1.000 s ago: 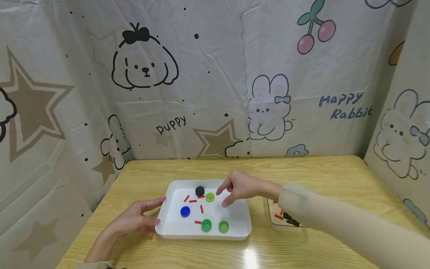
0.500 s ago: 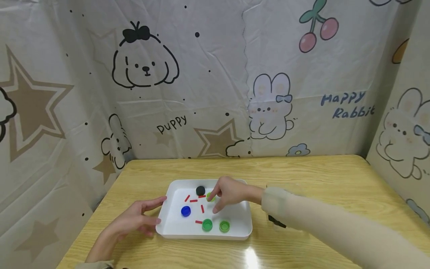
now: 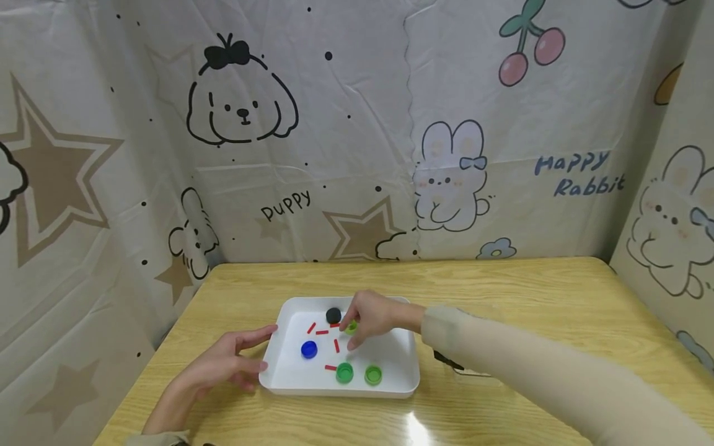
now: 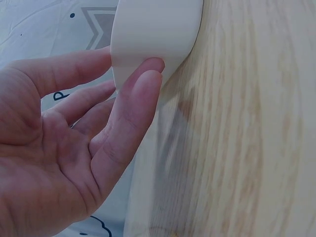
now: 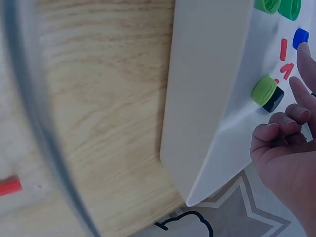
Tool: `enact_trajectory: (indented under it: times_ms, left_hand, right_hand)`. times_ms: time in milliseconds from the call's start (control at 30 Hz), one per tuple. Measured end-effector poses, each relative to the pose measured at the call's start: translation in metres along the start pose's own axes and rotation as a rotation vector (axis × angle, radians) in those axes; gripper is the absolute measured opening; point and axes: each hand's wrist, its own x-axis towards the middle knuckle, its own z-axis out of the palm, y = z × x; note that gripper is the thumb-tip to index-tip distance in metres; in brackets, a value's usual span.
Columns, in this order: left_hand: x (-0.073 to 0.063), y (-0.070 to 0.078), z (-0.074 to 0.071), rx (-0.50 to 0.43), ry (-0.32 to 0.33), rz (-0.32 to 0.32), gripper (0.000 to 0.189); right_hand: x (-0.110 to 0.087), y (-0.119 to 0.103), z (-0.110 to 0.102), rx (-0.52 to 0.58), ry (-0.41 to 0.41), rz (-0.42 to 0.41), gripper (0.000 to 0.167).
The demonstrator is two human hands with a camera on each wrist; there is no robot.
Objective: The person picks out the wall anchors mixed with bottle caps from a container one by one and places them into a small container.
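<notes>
A white tray (image 3: 393, 353) holds several bottle caps and short red sticks (image 3: 336, 345). My left hand (image 3: 214, 360) is at its left end, straight fingers and thumb touching the wall (image 4: 153, 32). Over the tray's far half reaches my right hand (image 3: 372, 313), index finger and thumb apart beside the red sticks with nothing between them; its other fingers curl in. A yellow-green cap (image 5: 265, 90), partly hidden by this hand in the head view, lies beside a black cap (image 3: 333, 315). Further left is a blue cap (image 3: 309, 350); a green cap (image 3: 344, 373) and a light green cap (image 3: 373, 375) lie near the front.
Right of the tray, under my right sleeve (image 3: 513, 347), stands a clear box (image 3: 478, 374), mostly hidden. A black object (image 3: 448, 360) shows at its edge, and a red stick (image 5: 10, 186) shows in the right wrist view. A printed curtain (image 3: 357, 124) hangs behind the wooden table (image 3: 502, 282).
My right hand has moved left across the tray, past the yellow-green cap to the red sticks. Its sleeve now covers more of the clear box. The left hand stays put.
</notes>
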Motion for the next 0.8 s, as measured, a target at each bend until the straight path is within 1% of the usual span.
enact_trajectory:
  times_ms: [100, 200, 400, 667, 800]
  left_hand:
    - [0.000, 0.001, 0.000, 0.002, 0.001, -0.004, 0.080]
    - [0.000, 0.001, 0.000, 0.007, 0.001, -0.005, 0.080]
    - [0.001, 0.001, 0.000, 0.010, 0.002, -0.013, 0.080]
    - [0.002, 0.002, 0.000, 0.010, 0.006, -0.018, 0.080]
    - [0.001, 0.002, 0.000, 0.011, 0.003, -0.013, 0.080]
  right_hand:
    - [0.002, -0.003, -0.005, -0.042, 0.004, -0.015, 0.030]
    - [0.004, -0.006, -0.007, -0.060, 0.004, -0.022, 0.030]
    - [0.011, -0.006, -0.002, -0.066, -0.010, -0.015, 0.029]
    - [0.015, -0.010, 0.004, -0.056, -0.031, 0.075, 0.029]
    - [0.017, -0.009, 0.007, -0.062, -0.031, 0.103, 0.028]
